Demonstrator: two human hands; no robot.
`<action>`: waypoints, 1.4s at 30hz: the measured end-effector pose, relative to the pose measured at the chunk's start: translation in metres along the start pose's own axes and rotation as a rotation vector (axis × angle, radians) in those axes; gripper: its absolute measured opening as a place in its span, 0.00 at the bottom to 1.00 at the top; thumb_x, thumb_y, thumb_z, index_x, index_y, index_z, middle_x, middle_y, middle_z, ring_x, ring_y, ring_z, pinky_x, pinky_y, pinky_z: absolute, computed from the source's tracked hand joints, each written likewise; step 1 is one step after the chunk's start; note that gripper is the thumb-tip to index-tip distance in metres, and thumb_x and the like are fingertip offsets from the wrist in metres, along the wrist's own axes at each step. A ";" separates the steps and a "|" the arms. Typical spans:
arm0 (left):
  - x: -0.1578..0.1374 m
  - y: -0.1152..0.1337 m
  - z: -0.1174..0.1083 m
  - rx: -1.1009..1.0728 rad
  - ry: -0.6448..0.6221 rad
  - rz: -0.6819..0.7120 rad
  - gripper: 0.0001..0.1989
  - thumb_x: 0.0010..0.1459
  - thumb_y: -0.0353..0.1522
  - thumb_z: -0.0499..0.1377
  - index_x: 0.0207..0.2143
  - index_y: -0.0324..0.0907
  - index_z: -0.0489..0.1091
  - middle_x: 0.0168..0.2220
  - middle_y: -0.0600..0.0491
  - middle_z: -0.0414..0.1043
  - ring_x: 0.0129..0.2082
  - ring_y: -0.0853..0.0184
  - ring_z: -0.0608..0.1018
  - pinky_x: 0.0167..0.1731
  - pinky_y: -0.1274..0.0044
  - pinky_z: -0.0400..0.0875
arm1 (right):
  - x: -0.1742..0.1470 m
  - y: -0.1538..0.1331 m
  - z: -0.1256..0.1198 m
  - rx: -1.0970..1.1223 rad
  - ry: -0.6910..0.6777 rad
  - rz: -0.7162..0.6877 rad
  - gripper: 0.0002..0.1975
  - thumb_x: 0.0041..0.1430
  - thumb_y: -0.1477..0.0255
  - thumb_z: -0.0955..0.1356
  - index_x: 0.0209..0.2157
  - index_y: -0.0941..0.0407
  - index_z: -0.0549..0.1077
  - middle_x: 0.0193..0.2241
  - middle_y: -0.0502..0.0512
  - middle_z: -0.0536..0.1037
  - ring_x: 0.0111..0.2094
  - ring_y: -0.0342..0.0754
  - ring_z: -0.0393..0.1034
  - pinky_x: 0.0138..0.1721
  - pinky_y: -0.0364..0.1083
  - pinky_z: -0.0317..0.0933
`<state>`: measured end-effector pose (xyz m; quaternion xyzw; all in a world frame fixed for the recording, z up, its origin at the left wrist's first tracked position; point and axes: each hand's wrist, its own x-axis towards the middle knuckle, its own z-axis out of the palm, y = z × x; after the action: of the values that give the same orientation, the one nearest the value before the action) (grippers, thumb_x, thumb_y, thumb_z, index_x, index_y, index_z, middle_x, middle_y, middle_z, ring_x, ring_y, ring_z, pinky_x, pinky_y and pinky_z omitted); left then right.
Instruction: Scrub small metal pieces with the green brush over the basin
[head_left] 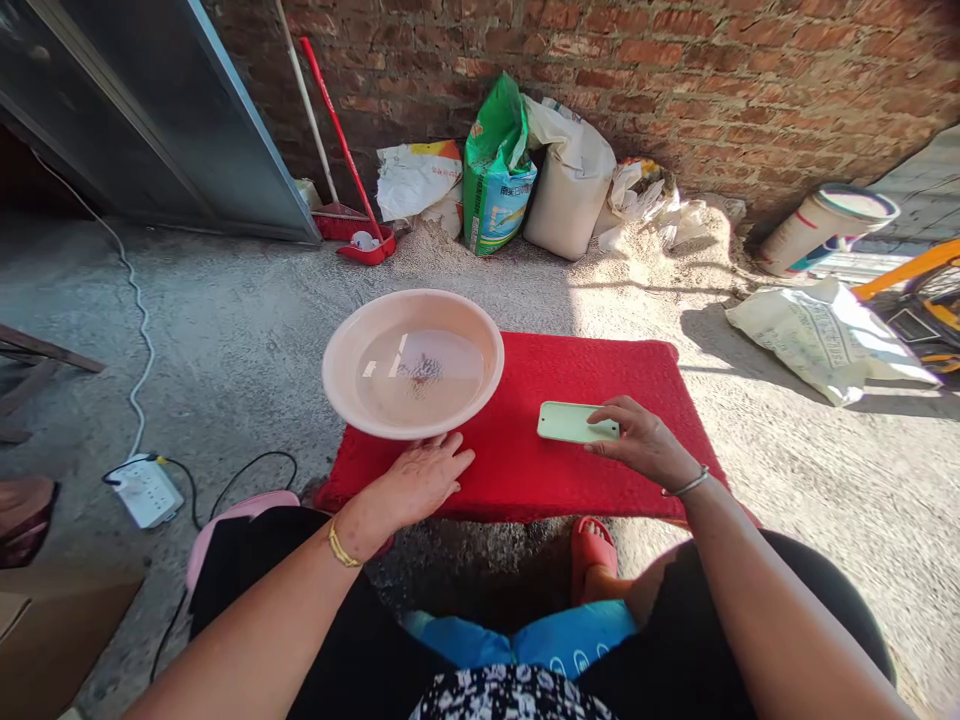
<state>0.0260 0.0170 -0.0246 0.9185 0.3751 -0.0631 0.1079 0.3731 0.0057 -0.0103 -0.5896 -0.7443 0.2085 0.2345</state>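
A pale pink basin (341, 400) of water stands on the left part of a low table with a red cover (600, 365). Something small and dark shows in the middle of the water, too unclear to name. My left hand (427, 475) rests on the red cover just in front of the basin, fingers stretched out and holding nothing. On the right part of the cover lies a pale green, shallow rectangular case (562, 422) with a small hole near each end. My right hand (641, 440) grips its right end, thumb at the near edge and fingertips over its inside.
Sacks (499, 190) and spilled grain (641, 260) line the brick wall. A red dustpan (371, 248) is left of them. A bucket (825, 230) and another sack (817, 335) lie at right. A power strip (148, 490) with cables is on the floor at left.
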 end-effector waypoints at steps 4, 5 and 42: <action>0.000 0.001 -0.003 0.013 -0.021 0.002 0.20 0.56 0.29 0.56 0.52 0.45 0.63 0.58 0.43 0.61 0.57 0.53 0.65 0.53 0.62 0.63 | -0.004 -0.001 0.002 0.037 -0.074 -0.026 0.13 0.49 0.60 0.70 0.34 0.52 0.74 0.37 0.54 0.69 0.35 0.47 0.67 0.36 0.46 0.62; 0.000 0.001 -0.003 0.010 -0.022 0.000 0.20 0.55 0.28 0.56 0.51 0.44 0.63 0.57 0.43 0.61 0.57 0.53 0.65 0.53 0.62 0.63 | -0.005 0.003 0.000 0.029 -0.055 -0.011 0.13 0.49 0.60 0.71 0.34 0.53 0.74 0.36 0.54 0.69 0.35 0.47 0.67 0.36 0.46 0.62; 0.002 0.003 0.003 0.049 0.008 0.000 0.18 0.55 0.29 0.56 0.49 0.45 0.62 0.53 0.46 0.62 0.54 0.54 0.66 0.50 0.62 0.64 | 0.067 0.012 0.062 0.024 0.395 0.256 0.18 0.42 0.58 0.73 0.33 0.54 0.76 0.35 0.55 0.67 0.36 0.50 0.66 0.40 0.51 0.62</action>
<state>0.0295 0.0154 -0.0269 0.9212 0.3738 -0.0684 0.0839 0.3328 0.0719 -0.0600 -0.7056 -0.6006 0.1261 0.3543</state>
